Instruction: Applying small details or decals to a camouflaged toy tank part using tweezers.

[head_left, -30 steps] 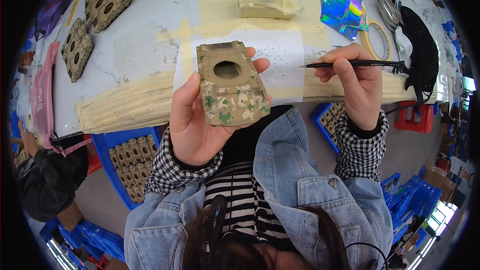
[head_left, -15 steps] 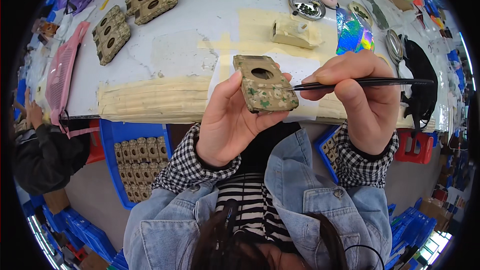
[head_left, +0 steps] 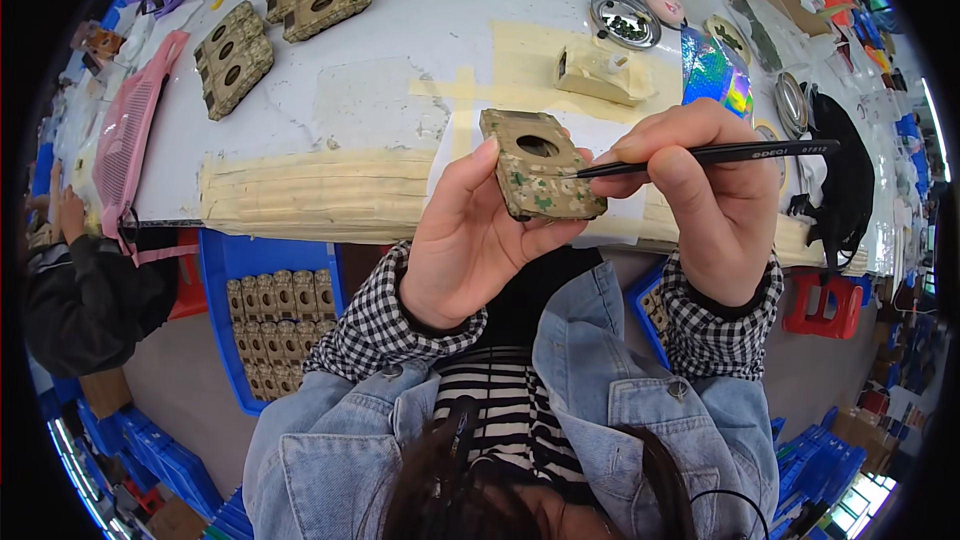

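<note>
Both hands work above the table's near edge (head_left: 300, 225). Bare white tabletop lies open at 11 o'clock of the left hand (head_left: 470, 240), short of the camouflage hulls (head_left: 235, 60). At 12 o'clock a tan block (head_left: 600, 75) stands in the way. At 2 o'clock of the right hand (head_left: 700, 190), metal dishes (head_left: 622, 18) and holographic film (head_left: 715, 75) crowd the surface.

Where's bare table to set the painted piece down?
Best patch: bare white top between the camouflage shells on the left and the tan taped part. Also the taped strip along the near edge. Crowded: far right, around the metal dish, holographic sheet and black cloth.
</note>
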The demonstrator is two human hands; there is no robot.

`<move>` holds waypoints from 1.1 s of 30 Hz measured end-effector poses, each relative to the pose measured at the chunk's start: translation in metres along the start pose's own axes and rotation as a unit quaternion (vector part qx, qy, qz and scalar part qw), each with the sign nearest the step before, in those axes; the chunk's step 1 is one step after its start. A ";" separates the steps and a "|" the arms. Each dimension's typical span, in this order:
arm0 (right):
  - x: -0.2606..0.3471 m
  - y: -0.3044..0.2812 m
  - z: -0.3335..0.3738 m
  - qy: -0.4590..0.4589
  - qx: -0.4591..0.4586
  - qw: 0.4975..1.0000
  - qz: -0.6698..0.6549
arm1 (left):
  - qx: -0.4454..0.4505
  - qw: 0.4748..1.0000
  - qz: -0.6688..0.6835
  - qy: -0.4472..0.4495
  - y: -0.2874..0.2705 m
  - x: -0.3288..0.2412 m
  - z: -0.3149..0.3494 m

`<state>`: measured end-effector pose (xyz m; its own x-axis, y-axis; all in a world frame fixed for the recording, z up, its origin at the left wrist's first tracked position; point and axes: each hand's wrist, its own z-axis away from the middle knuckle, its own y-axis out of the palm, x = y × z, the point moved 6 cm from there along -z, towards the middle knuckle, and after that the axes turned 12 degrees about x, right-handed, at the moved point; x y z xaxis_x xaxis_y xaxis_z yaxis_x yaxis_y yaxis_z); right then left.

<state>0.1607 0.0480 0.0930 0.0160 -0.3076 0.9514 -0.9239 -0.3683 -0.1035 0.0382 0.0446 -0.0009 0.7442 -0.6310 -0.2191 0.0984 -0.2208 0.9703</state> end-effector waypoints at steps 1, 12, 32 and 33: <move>0.001 0.000 -0.001 -0.006 0.017 1.000 0.023 | 0.002 1.000 -0.004 -0.002 0.000 0.000 0.000; 0.008 0.002 -0.005 -0.024 0.064 0.991 0.118 | 0.006 1.000 0.012 -0.008 0.002 0.001 0.001; 0.010 0.005 -0.006 -0.018 0.059 0.989 0.133 | 0.022 0.999 0.036 -0.002 0.004 0.000 0.000; 0.009 0.005 -0.006 -0.013 0.058 0.990 0.129 | 0.017 0.999 0.036 -0.001 0.004 0.000 0.000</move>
<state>0.1545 0.0483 0.1030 -0.2028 -0.4260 0.8817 -0.8489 -0.3724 -0.3752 0.0383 0.0433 0.0028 0.7467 -0.6480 -0.1500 0.0231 -0.2001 0.9795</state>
